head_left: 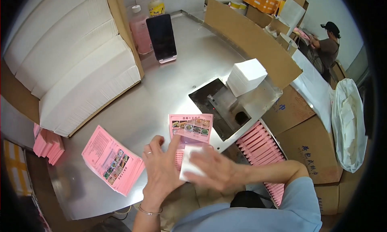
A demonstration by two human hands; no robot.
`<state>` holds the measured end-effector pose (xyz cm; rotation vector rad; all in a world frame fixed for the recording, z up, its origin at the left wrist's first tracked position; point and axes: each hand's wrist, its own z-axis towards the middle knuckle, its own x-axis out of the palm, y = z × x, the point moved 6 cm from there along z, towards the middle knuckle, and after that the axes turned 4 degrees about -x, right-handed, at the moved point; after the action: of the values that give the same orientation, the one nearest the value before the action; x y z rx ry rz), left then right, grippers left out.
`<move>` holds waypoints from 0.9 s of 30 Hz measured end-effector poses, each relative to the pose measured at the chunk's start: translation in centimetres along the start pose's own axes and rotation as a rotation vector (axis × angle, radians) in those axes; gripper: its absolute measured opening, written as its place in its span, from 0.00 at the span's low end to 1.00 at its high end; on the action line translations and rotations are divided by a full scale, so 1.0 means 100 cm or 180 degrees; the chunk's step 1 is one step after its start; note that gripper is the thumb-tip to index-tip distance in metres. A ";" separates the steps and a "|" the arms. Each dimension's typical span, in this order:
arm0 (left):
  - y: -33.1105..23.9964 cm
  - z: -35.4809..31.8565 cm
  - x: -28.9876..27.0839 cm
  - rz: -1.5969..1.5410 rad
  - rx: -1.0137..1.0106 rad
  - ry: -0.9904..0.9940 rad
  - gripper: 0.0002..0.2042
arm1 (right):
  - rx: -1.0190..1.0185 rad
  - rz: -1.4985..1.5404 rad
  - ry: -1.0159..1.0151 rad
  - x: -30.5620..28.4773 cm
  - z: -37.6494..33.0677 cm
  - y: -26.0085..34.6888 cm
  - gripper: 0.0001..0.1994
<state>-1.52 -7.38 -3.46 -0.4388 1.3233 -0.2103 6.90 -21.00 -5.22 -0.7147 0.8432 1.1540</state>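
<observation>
My left hand (163,165), with a ring and a bracelet, has its fingertips on a pink printed packet (190,123) at the table's front edge. The packet's upper part lies flat, with small food pictures on it. My right hand (219,169) is smeared by motion and holds a folded white tissue (188,167) against the packet's lower part. How far the tissue is inside the packet cannot be made out. To the left lies a fanned stack of pink packets (115,163). A stack of white folded tissues (246,76) stands at the far right.
A dark recessed plate (219,107) is set into the metal table (121,115). A phone (162,38) stands near two bottles. A large carton of tissues (88,82) fills the left. Filled pink packets (262,147) line a box at right. Another person (328,46) sits behind.
</observation>
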 end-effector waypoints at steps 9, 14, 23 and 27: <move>-0.003 -0.013 -0.007 -0.0578 0.0062 -0.0316 0.28 | 0.1339 0.0559 0.0472 0.041 -0.005 -0.090 0.14; 0.051 -0.040 -0.040 -0.0153 -0.0192 -0.1513 0.13 | 0.1395 0.0048 0.1291 0.018 -0.022 -0.088 0.07; 0.120 -0.058 -0.067 0.0958 -0.1155 -0.0837 0.11 | 0.1627 -0.1448 -0.0512 -0.054 -0.013 -0.177 0.09; 0.094 -0.053 -0.060 0.0064 -0.0794 -0.1221 0.15 | 0.1812 -0.1096 -0.0533 -0.058 -0.015 -0.166 0.10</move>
<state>-8.99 2.40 -3.03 -0.6419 0.9780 0.0572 21.58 -29.34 -0.11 -0.2694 0.8155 0.6087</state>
